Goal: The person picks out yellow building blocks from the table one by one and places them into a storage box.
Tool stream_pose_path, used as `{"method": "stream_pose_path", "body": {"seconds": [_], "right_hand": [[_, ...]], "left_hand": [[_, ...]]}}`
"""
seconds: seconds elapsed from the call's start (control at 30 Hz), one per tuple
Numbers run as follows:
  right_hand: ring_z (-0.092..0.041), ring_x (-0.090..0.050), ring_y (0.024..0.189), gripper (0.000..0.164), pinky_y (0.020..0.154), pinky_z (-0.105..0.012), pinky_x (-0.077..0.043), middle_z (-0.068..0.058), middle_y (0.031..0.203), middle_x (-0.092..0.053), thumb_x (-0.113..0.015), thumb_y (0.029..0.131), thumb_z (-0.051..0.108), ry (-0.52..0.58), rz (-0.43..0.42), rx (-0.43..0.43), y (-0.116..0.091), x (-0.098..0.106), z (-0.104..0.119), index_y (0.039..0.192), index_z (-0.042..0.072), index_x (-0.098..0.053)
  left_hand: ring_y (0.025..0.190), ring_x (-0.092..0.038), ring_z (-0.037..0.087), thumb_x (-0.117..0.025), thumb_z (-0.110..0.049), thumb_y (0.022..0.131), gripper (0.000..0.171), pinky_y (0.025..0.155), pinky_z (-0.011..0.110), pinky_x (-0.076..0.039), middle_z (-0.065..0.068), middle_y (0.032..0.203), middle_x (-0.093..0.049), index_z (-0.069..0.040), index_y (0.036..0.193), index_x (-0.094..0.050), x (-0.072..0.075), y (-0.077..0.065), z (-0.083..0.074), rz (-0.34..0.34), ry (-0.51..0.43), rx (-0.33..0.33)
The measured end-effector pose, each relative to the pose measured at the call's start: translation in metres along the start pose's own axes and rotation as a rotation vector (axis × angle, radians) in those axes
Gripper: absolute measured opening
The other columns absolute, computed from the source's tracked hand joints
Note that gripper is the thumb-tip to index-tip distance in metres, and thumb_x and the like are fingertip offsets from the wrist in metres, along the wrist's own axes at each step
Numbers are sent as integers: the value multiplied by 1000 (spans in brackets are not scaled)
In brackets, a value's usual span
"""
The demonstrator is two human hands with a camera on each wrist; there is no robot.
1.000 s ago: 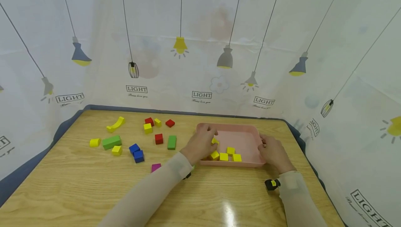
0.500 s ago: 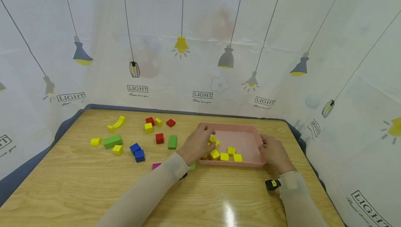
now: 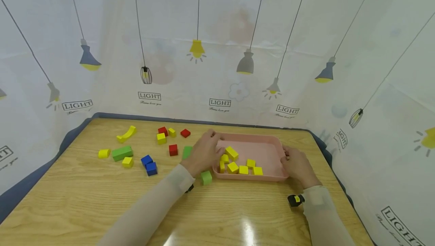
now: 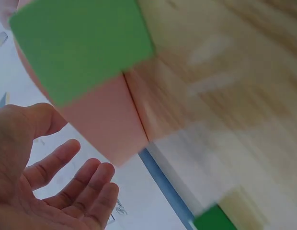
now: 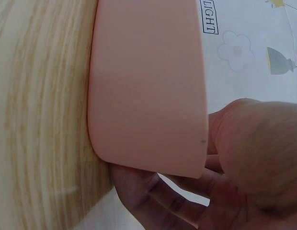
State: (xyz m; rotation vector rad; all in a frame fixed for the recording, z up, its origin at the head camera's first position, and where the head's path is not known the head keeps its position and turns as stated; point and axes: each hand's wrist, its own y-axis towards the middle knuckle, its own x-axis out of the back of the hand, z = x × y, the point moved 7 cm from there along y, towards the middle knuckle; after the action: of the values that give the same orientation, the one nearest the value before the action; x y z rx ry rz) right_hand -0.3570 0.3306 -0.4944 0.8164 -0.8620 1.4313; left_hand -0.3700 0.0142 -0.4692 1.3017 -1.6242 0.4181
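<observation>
A pink tray (image 3: 251, 177) lies on the table with several yellow blocks (image 3: 232, 153) gathered in its left and front part. My left hand (image 3: 204, 151) hovers at the tray's left rim, its fingers relaxed and holding nothing in the left wrist view. Just below that hand sits a light green block (image 3: 206, 178), which looms large as a green face (image 4: 81, 48) in the left wrist view. My right hand (image 3: 299, 165) grips the tray's right side, thumb at the rim and fingers against the outer wall (image 5: 148, 96) in the right wrist view.
Left of the tray, loose blocks lie scattered: a green one (image 3: 122, 153), two blue ones (image 3: 151, 168), red ones (image 3: 173, 149) and a yellow arch (image 3: 126, 134). Another green block (image 3: 187, 151) is partly behind my left hand. A curtain printed with lamps (image 3: 217, 68) surrounds the table.
My left hand has let go of a yellow block in the tray and moved left to its rim. The light green block has come into fuller view. My right hand stays on the tray.
</observation>
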Motion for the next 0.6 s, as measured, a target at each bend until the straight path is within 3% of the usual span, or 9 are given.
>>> {"method": "stream_pose_path", "body": {"seconds": [0.2, 0.43, 0.6], "right_hand": [[-27, -59, 91, 53, 72, -35, -50, -26, 136, -55, -51, 102, 11, -4, 2, 0, 1, -1, 0, 151, -2, -37], [-26, -60, 88, 53, 71, -36, -50, -27, 134, -57, -51, 101, 11, -7, -6, 28, 1, 0, -1, 151, -3, -38], [-26, -60, 91, 53, 76, -38, -51, -25, 134, -57, -52, 101, 11, -16, -12, 22, 2, -2, -2, 151, -2, -39]], "left_hand": [[93, -51, 15, -66, -31, 97, 34, 81, 30, -53, 1, 120, -51, -17, 128, -61, 19, -6, 18, -61, 53, 31], [97, -53, 22, -70, -31, 95, 38, 85, 38, -53, 7, 124, -53, -15, 128, -60, 41, -13, 52, -105, 139, 104], [98, -55, 25, -70, -29, 95, 37, 83, 42, -53, 11, 123, -55, -12, 127, -62, 57, -18, 74, -144, 167, 121]]}}
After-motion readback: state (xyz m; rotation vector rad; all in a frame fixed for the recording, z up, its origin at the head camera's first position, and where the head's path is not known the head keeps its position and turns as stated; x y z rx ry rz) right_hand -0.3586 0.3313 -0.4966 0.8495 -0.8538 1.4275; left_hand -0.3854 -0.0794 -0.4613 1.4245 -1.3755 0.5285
